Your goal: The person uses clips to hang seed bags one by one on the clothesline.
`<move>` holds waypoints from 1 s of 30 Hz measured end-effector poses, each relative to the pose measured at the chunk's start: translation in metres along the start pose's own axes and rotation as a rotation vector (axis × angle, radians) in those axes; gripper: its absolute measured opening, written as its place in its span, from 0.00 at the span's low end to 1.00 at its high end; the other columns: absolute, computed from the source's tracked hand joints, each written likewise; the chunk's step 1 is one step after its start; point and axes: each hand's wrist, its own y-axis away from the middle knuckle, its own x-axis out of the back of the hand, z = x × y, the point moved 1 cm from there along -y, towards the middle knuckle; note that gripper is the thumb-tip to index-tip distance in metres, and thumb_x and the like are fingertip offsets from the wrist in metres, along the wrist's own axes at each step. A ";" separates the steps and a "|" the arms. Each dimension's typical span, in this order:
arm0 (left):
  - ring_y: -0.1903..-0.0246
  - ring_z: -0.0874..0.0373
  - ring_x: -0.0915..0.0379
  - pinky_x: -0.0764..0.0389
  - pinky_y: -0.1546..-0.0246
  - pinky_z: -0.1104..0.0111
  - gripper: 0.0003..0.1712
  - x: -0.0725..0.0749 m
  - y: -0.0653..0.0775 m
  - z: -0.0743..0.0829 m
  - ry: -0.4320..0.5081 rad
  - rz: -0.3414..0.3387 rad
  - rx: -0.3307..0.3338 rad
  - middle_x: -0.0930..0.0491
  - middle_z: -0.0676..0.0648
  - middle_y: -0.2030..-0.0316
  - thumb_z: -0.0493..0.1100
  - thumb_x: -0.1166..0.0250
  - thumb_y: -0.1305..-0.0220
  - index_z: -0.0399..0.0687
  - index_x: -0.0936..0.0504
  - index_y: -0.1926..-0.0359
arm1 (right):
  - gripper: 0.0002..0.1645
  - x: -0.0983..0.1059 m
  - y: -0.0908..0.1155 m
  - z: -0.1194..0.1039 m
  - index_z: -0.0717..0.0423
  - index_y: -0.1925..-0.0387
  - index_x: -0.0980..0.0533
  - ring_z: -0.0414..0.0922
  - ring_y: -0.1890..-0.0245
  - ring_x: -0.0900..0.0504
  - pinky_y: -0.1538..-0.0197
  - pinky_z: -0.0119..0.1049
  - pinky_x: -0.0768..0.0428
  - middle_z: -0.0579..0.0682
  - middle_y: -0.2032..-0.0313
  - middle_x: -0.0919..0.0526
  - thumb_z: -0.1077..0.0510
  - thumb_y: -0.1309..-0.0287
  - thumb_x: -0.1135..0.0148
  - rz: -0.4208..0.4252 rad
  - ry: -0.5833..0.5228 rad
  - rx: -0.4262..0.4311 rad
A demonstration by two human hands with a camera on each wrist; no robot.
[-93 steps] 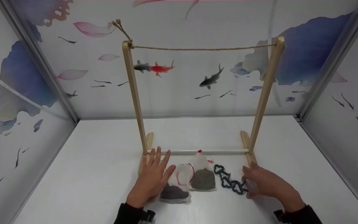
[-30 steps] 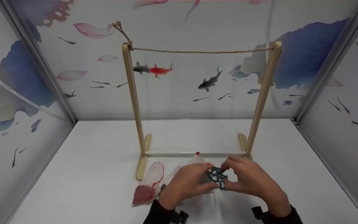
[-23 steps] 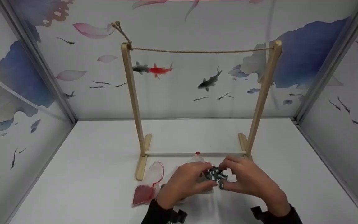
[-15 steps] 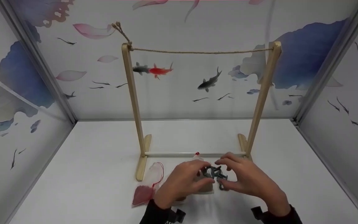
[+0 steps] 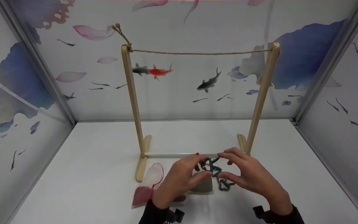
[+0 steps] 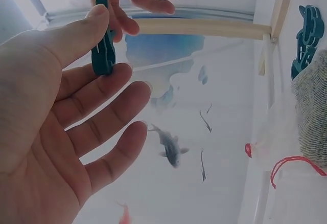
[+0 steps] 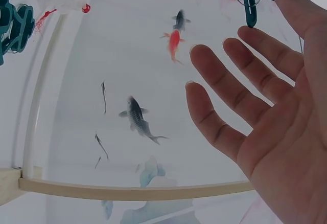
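Between its thumb and index finger my left hand [image 5: 180,175] pinches a dark teal plastic clothespin [image 6: 103,55], held above the table. The right hand [image 5: 252,174] is beside the same clip, its fingers loosely bent and apart. In the right wrist view the index fingertip meets the end of one clip arm. More teal clothespins [image 5: 224,185] lie on the table below the hands. Close to the left hand are sheer drawstring bags: one with red filling [image 5: 143,195], one with grey-green filling [image 5: 202,185], and a dark-filled one [image 5: 180,198] mostly hidden by that hand.
Behind the hands stands a wooden frame [image 5: 132,99] with two uprights and a white rod [image 5: 169,154] low between them. A twine line [image 5: 197,53] runs across its top. Printed panels with fish and petals enclose the white table [image 5: 98,161] at the back and sides.
Earlier, both hands were apart and the clips lay in a row on the table. Since then the hands have come together, and the left has raised one clothespin while the right fingers have spread.
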 end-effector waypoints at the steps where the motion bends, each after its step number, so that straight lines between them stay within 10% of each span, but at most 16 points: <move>1: 0.61 0.64 0.18 0.20 0.60 0.79 0.26 0.000 0.000 0.000 0.001 0.007 -0.012 0.15 0.53 0.55 0.58 0.37 0.27 0.50 0.20 0.37 | 0.34 0.000 0.000 0.000 0.45 0.35 0.23 0.38 0.58 0.16 0.63 0.31 0.17 0.40 0.44 0.21 0.48 0.41 0.24 0.005 0.000 0.001; 30: 0.60 0.58 0.16 0.17 0.60 0.73 0.27 -0.003 -0.002 0.005 0.076 0.025 -0.068 0.15 0.46 0.51 0.53 0.38 0.25 0.46 0.24 0.33 | 0.29 -0.003 -0.003 -0.003 0.50 0.42 0.21 0.36 0.62 0.17 0.63 0.30 0.18 0.41 0.49 0.18 0.58 0.45 0.21 0.104 -0.117 0.004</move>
